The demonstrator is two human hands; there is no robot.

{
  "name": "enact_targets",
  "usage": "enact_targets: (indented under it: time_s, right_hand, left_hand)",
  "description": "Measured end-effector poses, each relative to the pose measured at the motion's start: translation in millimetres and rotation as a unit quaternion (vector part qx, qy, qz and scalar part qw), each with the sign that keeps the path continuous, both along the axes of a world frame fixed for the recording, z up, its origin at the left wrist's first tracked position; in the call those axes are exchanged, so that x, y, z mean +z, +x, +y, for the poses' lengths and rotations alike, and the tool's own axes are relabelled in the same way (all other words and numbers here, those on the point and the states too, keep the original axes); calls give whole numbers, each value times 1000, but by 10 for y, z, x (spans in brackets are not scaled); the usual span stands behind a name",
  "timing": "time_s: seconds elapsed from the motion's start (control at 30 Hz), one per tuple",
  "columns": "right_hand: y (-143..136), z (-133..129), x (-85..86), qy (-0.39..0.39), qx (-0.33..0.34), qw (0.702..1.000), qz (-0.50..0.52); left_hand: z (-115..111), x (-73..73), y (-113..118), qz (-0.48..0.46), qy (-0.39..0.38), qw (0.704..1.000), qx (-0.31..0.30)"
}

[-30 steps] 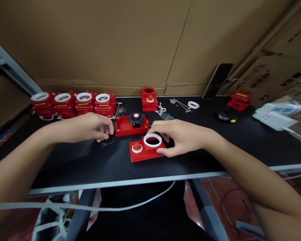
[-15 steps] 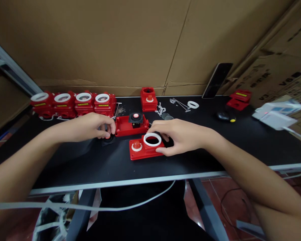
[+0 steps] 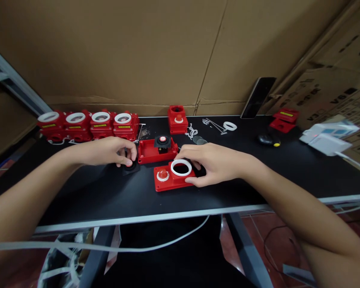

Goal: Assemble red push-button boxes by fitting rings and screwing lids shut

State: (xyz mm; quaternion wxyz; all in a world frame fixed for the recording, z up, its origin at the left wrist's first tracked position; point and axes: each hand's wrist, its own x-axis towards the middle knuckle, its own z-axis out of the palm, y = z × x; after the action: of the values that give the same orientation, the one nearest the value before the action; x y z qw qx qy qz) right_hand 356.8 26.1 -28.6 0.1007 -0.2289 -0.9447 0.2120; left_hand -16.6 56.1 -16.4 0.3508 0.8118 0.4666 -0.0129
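My left hand (image 3: 117, 152) has its thumb and fingers closed on a small black push button (image 3: 131, 166) with a square plate and a red-and-white top, low over the table. Right of it is an open red housing base (image 3: 148, 152), with a similar black push button (image 3: 162, 141) standing in its right part. In front of that base lies a red housing cover (image 3: 165, 185) with a white ring (image 3: 172, 167) and an orange-red dome lamp (image 3: 163, 173). My right hand (image 3: 210, 164) grips the cover's right end between thumb and fingers.
Several finished-looking red boxes (image 3: 100, 128) stand in a row at the back left. Another red box (image 3: 177, 124), clear discs (image 3: 199, 140), a loose white ring (image 3: 229, 126), a phone (image 3: 259, 96) and a black-handled tool (image 3: 267, 140) lie further back. Cardboard (image 3: 132, 56) walls the rear.
Both hands stay nearly in place. My left hand has shifted slightly with the black button, whose square plate shows a little more; the cover has moved barely left.
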Motion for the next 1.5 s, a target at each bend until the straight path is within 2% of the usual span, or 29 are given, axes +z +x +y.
enact_targets:
  time_s: [0.17, 0.4, 0.6, 0.7, 0.83, 1.07, 1.17, 1.3, 1.43, 1.5]
  right_hand:
    - [0, -6, -3, 9, -2, 1000, -6]
    - [-6, -14, 13, 3, -4, 1000, -14]
    - [-26, -21, 20, 0, -7, 1000, -17]
    - [-48, -28, 12, 3, -9, 1000, -24]
    - [-106, -54, -29, 35, -16, 999, -39]
    - [-246, -133, -164, 116, -38, 992, -42]
    - [-274, -143, -206, 128, -45, 990, -41]
    - [-277, -132, -227, 126, -46, 990, -41]
    - [-266, -122, -215, 101, -47, 994, -20]
    - [-251, -118, -198, 89, -44, 995, -7]
  left_hand:
    - [4, 45, -77, -7, -10, 1000, 11]
    - [-63, 32, -66, 38, 90, 995, -18]
    - [-104, -47, 22, 87, 210, 972, -65]
    - [-125, -75, 36, 116, 246, 957, -102]
    - [-194, -112, 83, 176, 281, 936, -117]
    - [-342, -140, 171, 212, 299, 923, -113]
    - [-474, -159, 243, 234, 312, 914, -108]
    - [-629, -178, 347, 237, 351, 904, -66]
    - [-580, -199, 313, 244, 351, 902, -63]
    - [-513, -208, 254, 193, 341, 919, -47]
